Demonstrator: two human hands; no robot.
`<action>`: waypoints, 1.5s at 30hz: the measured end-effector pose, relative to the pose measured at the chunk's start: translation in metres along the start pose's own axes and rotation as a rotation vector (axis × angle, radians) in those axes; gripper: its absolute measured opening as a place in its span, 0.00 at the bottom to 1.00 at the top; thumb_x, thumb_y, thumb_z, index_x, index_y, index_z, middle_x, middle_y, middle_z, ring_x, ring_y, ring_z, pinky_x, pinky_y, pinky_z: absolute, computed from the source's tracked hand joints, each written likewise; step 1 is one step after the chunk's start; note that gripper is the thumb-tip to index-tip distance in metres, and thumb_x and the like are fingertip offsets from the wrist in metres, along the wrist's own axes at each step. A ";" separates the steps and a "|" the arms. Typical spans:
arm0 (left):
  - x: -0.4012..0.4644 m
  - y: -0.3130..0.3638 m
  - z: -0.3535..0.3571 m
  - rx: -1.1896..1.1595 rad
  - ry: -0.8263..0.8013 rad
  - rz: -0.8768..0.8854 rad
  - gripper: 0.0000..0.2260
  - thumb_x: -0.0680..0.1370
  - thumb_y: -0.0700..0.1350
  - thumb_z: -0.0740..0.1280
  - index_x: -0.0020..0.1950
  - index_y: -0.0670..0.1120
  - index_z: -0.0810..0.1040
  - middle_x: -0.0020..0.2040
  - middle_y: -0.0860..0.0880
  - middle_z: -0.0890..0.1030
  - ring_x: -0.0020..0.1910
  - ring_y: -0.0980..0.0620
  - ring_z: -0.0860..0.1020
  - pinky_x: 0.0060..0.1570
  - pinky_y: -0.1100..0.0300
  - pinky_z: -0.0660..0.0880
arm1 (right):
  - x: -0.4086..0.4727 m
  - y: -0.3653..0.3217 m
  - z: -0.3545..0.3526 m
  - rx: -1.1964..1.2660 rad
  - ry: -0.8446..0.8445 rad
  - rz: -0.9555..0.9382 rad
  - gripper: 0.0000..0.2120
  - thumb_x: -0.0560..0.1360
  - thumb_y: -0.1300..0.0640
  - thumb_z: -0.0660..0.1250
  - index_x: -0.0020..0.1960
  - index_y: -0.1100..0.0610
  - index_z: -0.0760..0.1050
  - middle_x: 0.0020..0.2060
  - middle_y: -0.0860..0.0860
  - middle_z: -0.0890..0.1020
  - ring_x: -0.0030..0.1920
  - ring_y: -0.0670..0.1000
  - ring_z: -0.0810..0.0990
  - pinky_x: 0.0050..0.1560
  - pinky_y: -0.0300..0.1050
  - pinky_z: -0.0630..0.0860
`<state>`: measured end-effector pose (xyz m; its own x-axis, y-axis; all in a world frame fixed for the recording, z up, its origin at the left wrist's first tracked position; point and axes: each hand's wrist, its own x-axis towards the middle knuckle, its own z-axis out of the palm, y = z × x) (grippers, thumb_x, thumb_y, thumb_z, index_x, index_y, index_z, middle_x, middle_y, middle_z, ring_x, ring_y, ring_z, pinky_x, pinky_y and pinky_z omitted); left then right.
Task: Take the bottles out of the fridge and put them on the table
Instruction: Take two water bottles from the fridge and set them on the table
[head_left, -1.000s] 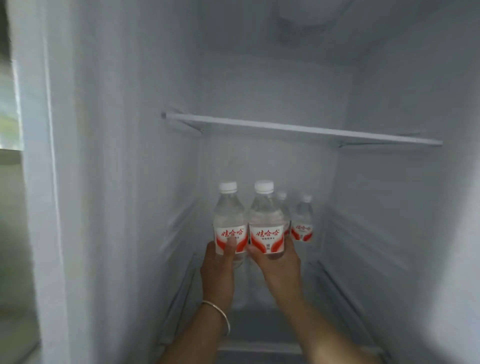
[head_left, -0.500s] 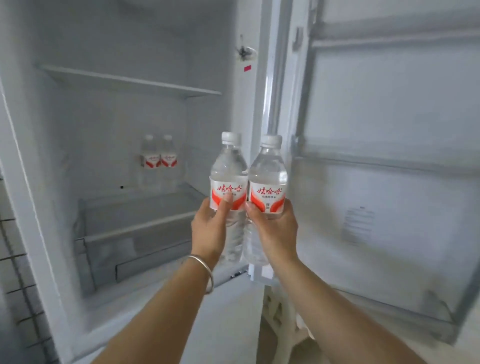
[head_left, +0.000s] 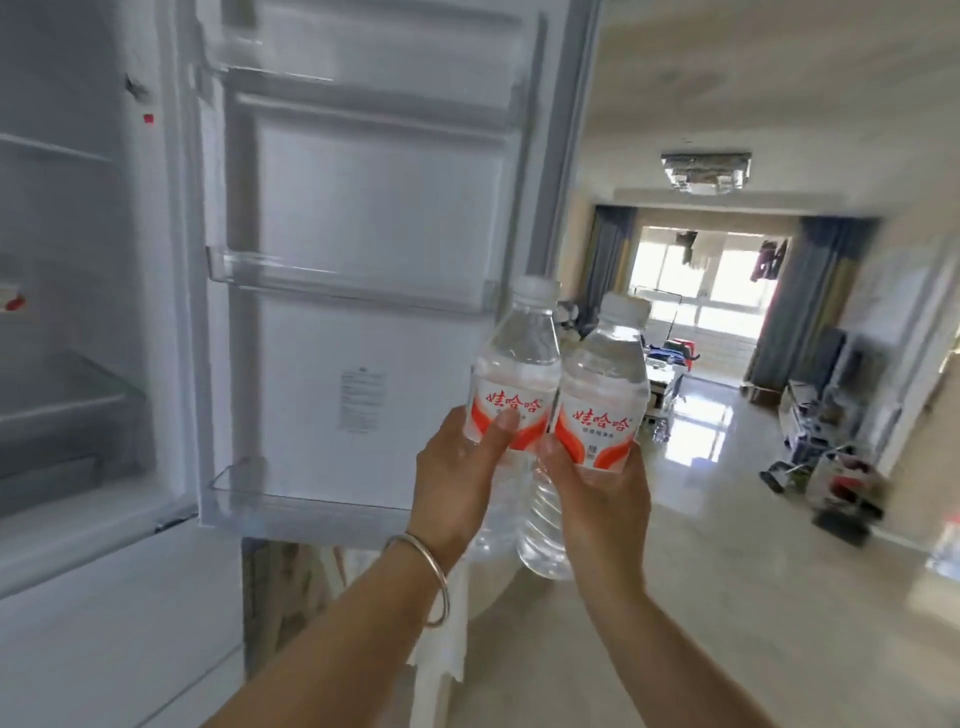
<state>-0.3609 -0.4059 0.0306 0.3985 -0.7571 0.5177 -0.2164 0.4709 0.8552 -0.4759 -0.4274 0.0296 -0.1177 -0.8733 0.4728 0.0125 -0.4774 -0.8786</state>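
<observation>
Two clear water bottles with white caps and red-and-white labels sit side by side in the lower middle of the frame, held up in front of the open fridge door (head_left: 374, 291). The left hand (head_left: 457, 483) wraps the left bottle (head_left: 514, 364) around and below its label: the thumb lies across the red lower part of the label, the palm and fingers close round the body behind it, so the cap, shoulder and upper label rise above the grip and the ribbed base shows faintly below the hand. The right hand (head_left: 602, 499) holds the right bottle (head_left: 605, 384) the same way, its thumb on the left lower edge of the label and its fingers curled round the far side; the neck and cap stand above the grip, and the clear bottom hangs below it toward the frame's lower middle. Both bottles tilt slightly, tops leaning right, and their bodies touch each other between the two hands. A thin metal bangle (head_left: 426, 577) circles the left wrist.

The fridge interior (head_left: 78, 312) fills the left of the frame, with a shelf edge and a drawer visible; a red-marked object at its far left edge is too cropped to name. The door carries clear door bins (head_left: 337, 280) at several heights. On the right of the frame a glossy tiled floor (head_left: 727, 571) runs toward a bright window with blue curtains (head_left: 810, 312).
</observation>
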 end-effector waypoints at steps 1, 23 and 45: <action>-0.004 0.001 0.023 -0.016 -0.010 -0.013 0.31 0.63 0.74 0.58 0.54 0.55 0.79 0.48 0.56 0.84 0.47 0.61 0.82 0.46 0.68 0.73 | 0.006 0.002 -0.022 -0.016 0.012 0.003 0.21 0.62 0.46 0.75 0.52 0.44 0.70 0.45 0.42 0.81 0.45 0.39 0.80 0.41 0.32 0.72; 0.160 -0.168 0.296 -0.180 -0.100 -0.212 0.32 0.61 0.70 0.68 0.57 0.50 0.79 0.51 0.49 0.84 0.50 0.53 0.83 0.48 0.59 0.79 | 0.289 0.195 -0.138 -0.236 0.028 0.132 0.24 0.65 0.43 0.73 0.56 0.50 0.71 0.48 0.47 0.80 0.48 0.51 0.80 0.49 0.45 0.73; 0.478 -0.409 0.285 0.013 0.204 -0.306 0.18 0.69 0.41 0.75 0.58 0.47 0.78 0.52 0.47 0.84 0.49 0.54 0.83 0.45 0.63 0.78 | 0.621 0.437 0.114 -0.129 -0.609 0.166 0.20 0.65 0.42 0.74 0.48 0.48 0.68 0.38 0.40 0.75 0.40 0.43 0.77 0.40 0.40 0.71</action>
<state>-0.3358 -1.0894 -0.0645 0.6159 -0.7555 0.2233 -0.0705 0.2295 0.9708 -0.4306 -1.1891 -0.0529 0.4608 -0.8515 0.2501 -0.1416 -0.3487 -0.9265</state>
